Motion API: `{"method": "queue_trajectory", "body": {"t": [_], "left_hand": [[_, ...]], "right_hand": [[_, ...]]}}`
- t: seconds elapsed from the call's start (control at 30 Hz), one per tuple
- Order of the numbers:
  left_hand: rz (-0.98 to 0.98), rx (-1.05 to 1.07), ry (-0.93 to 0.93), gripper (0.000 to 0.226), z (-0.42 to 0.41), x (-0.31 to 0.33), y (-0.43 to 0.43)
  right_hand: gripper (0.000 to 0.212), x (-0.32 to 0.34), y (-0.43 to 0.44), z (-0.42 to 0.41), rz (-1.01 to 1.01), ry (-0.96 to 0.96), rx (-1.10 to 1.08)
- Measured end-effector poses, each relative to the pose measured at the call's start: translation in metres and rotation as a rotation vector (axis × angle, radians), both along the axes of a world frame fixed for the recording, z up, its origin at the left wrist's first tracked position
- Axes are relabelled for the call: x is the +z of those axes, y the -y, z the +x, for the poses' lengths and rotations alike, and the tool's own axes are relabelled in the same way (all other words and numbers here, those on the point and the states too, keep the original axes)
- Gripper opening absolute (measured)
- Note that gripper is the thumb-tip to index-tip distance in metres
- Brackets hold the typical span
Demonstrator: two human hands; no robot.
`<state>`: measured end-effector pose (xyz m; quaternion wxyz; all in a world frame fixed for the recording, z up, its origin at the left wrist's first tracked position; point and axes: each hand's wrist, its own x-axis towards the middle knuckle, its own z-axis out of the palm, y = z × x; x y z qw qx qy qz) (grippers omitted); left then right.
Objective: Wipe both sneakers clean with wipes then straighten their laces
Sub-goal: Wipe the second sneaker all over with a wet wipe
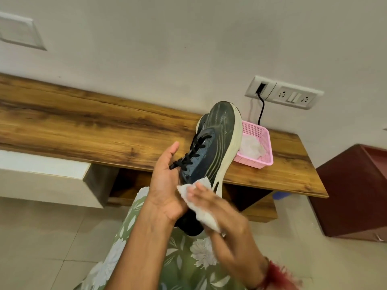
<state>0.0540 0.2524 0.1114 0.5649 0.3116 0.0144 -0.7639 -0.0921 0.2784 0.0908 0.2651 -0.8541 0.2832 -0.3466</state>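
Sneaker (pixel 211 147) | left grip (pixel 165 185) curled round its collar | right grip (pixel 222 216) pinching wipe (pixel 205 219) against upper

The left hand (pixel 165 185), palm facing up and thumb raised, grips the sneaker (pixel 217 143) from its left side, while the blurred right hand (pixel 224 214), forearm angling in from the lower right, holds a wipe (pixel 206 217) against it.

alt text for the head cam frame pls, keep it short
The left hand holds a dark sneaker, toe raised, while the blurred right hand holds a white wipe against its side near the heel. Behind, a pink basket sits on a wooden shelf by a wall socket.
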Motion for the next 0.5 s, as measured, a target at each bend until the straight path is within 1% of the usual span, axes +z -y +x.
{"method": "queue_trajectory", "body": {"t": [0.07, 0.13, 0.23, 0.3, 0.37, 0.4, 0.43, 0.5], "left_hand": [[-0.008, -0.024, -0.026, 0.065, 0.000, 0.001, 0.000], [-0.021, -0.040, -0.070, 0.065, 0.001, 0.004, -0.001], [-0.011, -0.015, -0.082, 0.052, 0.001, 0.001, -0.002], [-0.018, 0.006, -0.070, 0.044, 0.000, -0.002, 0.000], [-0.017, 0.004, -0.066, 0.044, 0.001, -0.006, 0.001], [-0.027, -0.006, -0.060, 0.044, 0.002, -0.006, 0.001], [-0.044, -0.019, -0.049, 0.043, 0.002, -0.006, 0.002], [-0.080, -0.009, 0.009, 0.032, 0.000, -0.007, 0.004]], "right_hand": [[0.043, 0.010, 0.014, -0.002, -0.048, 0.114, -0.117], [0.045, 0.008, 0.022, -0.001, -0.121, 0.087, -0.190], [0.056, -0.013, 0.009, 0.004, -0.122, -0.033, -0.119], [0.061, -0.025, -0.009, 0.005, -0.097, -0.045, -0.108], [0.071, -0.028, -0.024, 0.003, -0.060, -0.063, -0.070], [0.069, -0.026, -0.029, 0.002, -0.005, -0.043, -0.051], [0.062, -0.020, -0.031, 0.002, 0.099, 0.020, -0.043], [0.038, 0.001, -0.025, 0.002, 0.367, 0.221, -0.047]]}}
